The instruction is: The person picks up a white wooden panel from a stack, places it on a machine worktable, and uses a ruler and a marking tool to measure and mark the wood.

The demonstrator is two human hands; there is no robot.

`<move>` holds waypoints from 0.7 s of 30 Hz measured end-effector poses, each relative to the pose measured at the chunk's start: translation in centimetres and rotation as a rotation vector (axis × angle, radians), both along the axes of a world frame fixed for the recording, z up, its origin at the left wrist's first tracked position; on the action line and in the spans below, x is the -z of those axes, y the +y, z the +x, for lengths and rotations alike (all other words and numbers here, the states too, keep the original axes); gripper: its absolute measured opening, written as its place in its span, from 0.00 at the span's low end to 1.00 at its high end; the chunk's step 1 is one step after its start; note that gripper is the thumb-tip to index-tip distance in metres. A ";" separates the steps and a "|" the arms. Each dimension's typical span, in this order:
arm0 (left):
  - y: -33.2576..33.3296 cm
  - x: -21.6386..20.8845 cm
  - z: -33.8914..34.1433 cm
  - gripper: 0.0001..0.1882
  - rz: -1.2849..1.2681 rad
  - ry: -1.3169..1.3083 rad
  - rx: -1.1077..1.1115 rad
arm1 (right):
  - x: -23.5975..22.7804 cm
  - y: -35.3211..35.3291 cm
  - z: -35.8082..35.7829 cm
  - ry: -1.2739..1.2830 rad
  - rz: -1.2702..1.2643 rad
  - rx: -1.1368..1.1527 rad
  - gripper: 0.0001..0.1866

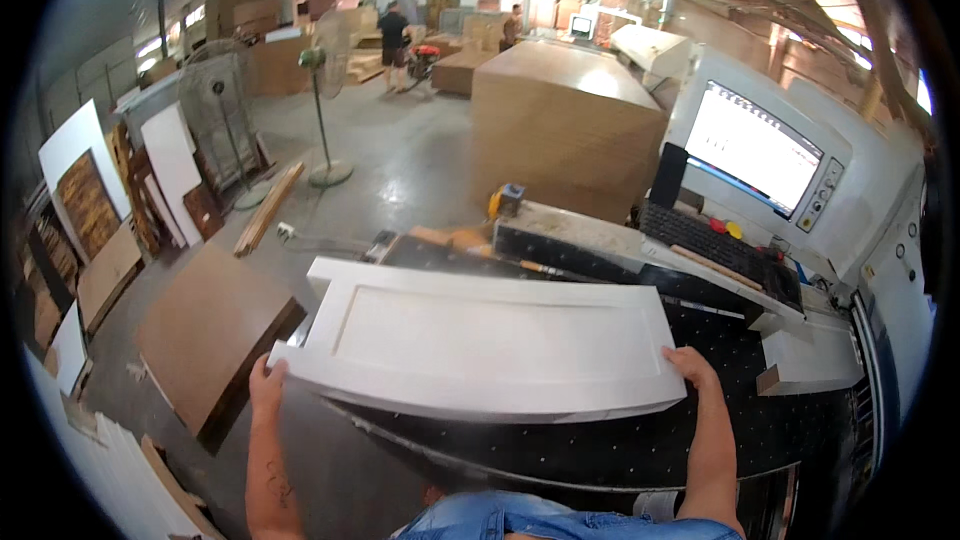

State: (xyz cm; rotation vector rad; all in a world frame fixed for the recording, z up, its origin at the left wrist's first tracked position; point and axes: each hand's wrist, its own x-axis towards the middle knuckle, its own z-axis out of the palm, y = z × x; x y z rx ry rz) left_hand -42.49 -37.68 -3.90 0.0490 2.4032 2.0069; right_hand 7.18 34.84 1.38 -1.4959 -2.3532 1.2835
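Observation:
A long white cabinet door panel (500, 340) with a recessed rectangular field spans the space between my hands, above a black dotted machine table (780, 440). Beneath it more white panel edges show, so it may be a small stack. My left hand (267, 380) grips the protruding lower left corner, fingers curled around the edge. At the right end, my right hand (690, 365) is closed on the edge near the corner, thumb on top. The fingers' undersides are hidden by the panel.
A control console with a lit screen (755, 148) and a black keyboard (710, 248) stands at the right. Behind the table rises a large stack of brown boards (565, 130). More brown boards (215, 330) lie at the left, near standing fans (318, 90). Two people are far back.

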 end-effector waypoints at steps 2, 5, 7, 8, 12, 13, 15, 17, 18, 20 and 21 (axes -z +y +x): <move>-2.7 1.2 -2.3 0.23 -0.005 -0.078 0.001 | -0.5 -1.7 -1.3 0.021 -0.043 -0.039 0.29; -4.2 -0.2 -4.7 0.31 -0.070 -0.193 0.111 | -3.2 -4.2 -1.8 0.056 -0.111 -0.061 0.30; -5.6 -3.1 -7.0 0.37 -0.246 -0.297 0.201 | -5.1 -5.4 -2.7 -0.091 -0.117 -0.083 0.31; -5.2 -4.2 -8.6 0.37 -0.247 -0.295 0.214 | -4.8 -5.1 -2.5 -0.090 -0.117 -0.070 0.31; 2.3 -9.3 -13.6 0.38 -0.579 0.063 0.231 | -3.1 -3.4 -3.3 0.095 0.138 -0.037 0.34; 4.7 -10.2 -14.1 0.37 -0.564 0.139 0.304 | -2.5 -2.9 -3.6 0.052 0.210 -0.010 0.33; 6.1 -8.6 -17.5 0.38 -0.556 0.202 0.343 | -3.0 -4.3 -7.7 -0.060 0.202 0.007 0.33; 12.0 -7.6 -17.8 0.37 -0.637 0.309 0.373 | -3.8 -6.0 -8.5 -0.065 0.196 0.102 0.35; 14.7 -7.4 -17.7 0.36 -0.688 0.448 0.373 | -4.0 -6.7 -8.5 -0.070 0.186 0.182 0.36; 19.7 -7.6 -16.7 0.35 -0.717 0.590 0.398 | -2.5 -5.1 -6.5 -0.156 0.283 0.224 0.36; 20.5 -8.8 -16.4 0.35 -0.715 0.569 0.406 | -2.2 -5.2 -7.0 -0.155 0.302 0.239 0.36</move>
